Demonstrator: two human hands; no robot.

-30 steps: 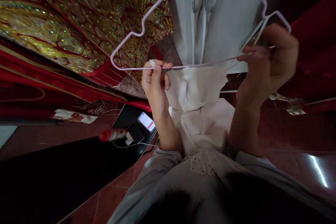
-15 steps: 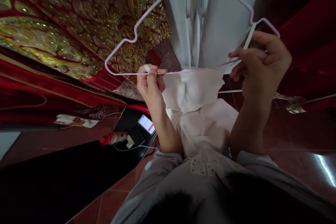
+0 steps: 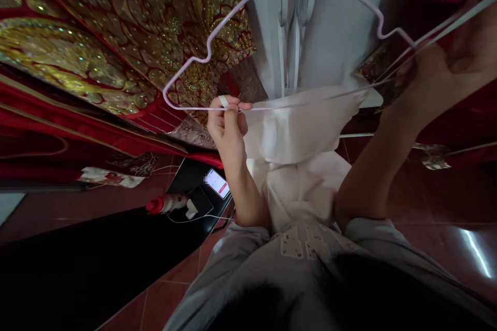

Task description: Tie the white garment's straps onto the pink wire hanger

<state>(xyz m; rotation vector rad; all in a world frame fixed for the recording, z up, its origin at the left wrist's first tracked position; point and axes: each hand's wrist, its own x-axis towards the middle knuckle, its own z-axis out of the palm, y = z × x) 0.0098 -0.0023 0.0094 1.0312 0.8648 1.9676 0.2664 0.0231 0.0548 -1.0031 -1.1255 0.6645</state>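
Your left hand (image 3: 230, 128) pinches the hanger (image 3: 233, 13) mid-frame; your right hand (image 3: 440, 72), grip too blurred to tell, has swung upper right, apparently tautening the strap (image 3: 470, 16).

Hanger (image 3: 272, 108) ahead, phone (image 3: 218, 183) on table (image 3: 77, 264)

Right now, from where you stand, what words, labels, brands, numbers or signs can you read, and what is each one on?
None can be read.
Phone screen: lit, but any lettering is too small to read.
Pale patches on the grey top: small dark marks, too small to make out.
Bottle: too blurred for any label.
Hanger: no lettering visible.
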